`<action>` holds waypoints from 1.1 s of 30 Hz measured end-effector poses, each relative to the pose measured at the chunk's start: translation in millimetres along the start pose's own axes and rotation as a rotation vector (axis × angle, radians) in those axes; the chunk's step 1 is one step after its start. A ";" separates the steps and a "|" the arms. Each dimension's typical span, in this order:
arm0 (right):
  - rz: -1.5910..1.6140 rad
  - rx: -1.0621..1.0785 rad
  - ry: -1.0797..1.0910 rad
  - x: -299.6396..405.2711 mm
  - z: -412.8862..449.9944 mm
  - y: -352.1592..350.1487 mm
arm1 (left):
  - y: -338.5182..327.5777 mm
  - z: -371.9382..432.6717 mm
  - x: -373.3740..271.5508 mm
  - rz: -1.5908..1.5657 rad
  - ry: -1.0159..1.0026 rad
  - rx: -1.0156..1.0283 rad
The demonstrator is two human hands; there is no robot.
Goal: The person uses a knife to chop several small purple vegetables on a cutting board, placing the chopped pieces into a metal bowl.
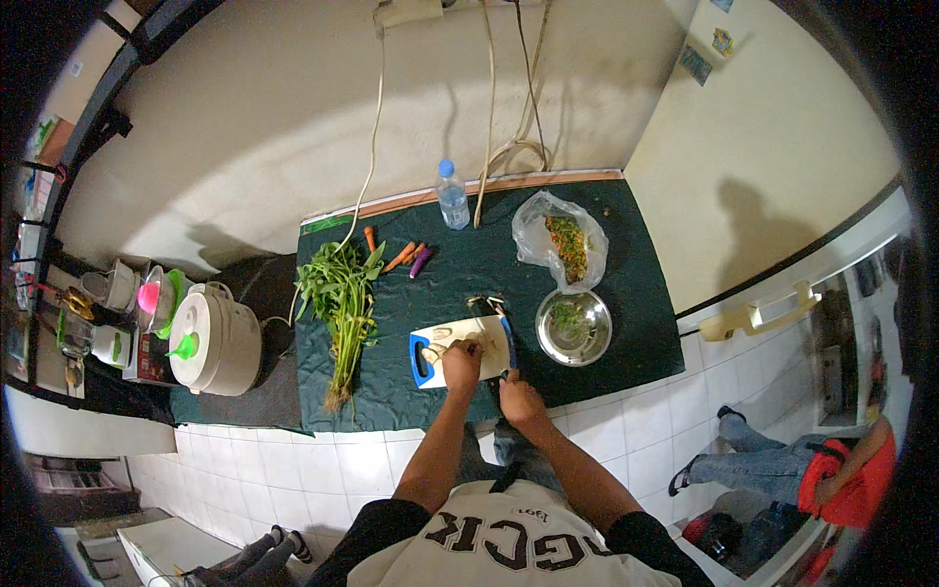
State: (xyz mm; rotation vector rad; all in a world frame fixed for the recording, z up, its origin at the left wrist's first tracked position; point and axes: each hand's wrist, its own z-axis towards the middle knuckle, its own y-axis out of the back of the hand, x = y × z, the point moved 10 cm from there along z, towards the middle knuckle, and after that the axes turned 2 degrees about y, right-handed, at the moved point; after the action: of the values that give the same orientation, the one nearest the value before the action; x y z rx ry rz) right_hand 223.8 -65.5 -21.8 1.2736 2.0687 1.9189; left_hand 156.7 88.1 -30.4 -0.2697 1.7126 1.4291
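Note:
A white cutting board (434, 378) with a blue rim and handle lies near the table's front edge. My left hand (462, 365) rests over it with bent fingers; whatever is under the fingertips is hidden. On the board's left part lie pale, dark-rimmed vegetable slices (441, 334), apparently eggplant. My right hand (521, 400) grips the black handle of a knife (505, 375) at the board's right front corner; its blade is hard to make out. Small cut scraps (495, 301) sit just beyond the board's far edge.
Leafy greens with roots (351, 308), carrots (398, 257) and a purple vegetable (419, 263) lie left. A water bottle (453, 202) stands behind. At right are a plastic bag of chopped vegetables (568, 246) and a steel bowl (541, 337). A rice cooker (220, 345) stands far left. Two other people are nearby.

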 end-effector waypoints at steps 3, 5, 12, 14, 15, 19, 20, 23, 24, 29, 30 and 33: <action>-0.187 -0.110 0.177 18.5 -19.2 5.9 | 2.2 1.5 1.2 0.040 -0.010 -0.001; -0.332 -0.212 0.319 29.5 -32.4 4.3 | -0.1 1.4 0.7 0.046 -0.014 0.013; -0.087 -0.145 0.144 14.1 -31.2 -9.7 | -1.3 2.0 0.9 -0.034 0.072 0.033; 0.042 -0.084 0.088 9.3 -31.2 -16.3 | -3.9 2.1 8.1 -0.068 0.097 0.046; 0.088 -0.077 0.083 9.6 -31.1 -16.4 | -3.9 3.3 8.9 -0.052 0.095 0.046; 0.169 -0.059 0.040 5.0 -32.3 -14.4 | -6.6 6.4 16.9 -0.021 0.152 0.100; 0.181 -0.055 0.027 2.8 -32.6 -13.5 | -4.8 5.9 17.4 -0.021 0.150 0.102; -0.163 -0.189 0.283 7.6 -37.8 8.3 | -12.5 -0.7 14.9 -0.173 0.260 0.216; 0.002 -0.128 0.123 -0.9 -36.8 22.1 | -4.0 -3.8 17.7 -0.203 0.253 0.204; 0.239 -0.009 -0.149 -34.4 -62.8 44.4 | -11.6 -7.5 9.7 -0.197 0.021 0.163; 0.178 -0.064 -0.018 -39.7 -71.9 42.9 | -19.7 -9.7 -13.4 -0.111 -0.046 0.196; 0.120 -0.115 0.057 -44.8 -84.4 38.8 | -38.6 -0.5 -37.1 0.009 -0.135 0.296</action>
State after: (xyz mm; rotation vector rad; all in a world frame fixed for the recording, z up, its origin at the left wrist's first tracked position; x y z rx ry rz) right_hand 228.0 -163.8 9.1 1.3616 1.9161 2.1141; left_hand 203.8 62.5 -30.6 -0.0036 1.7864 1.1524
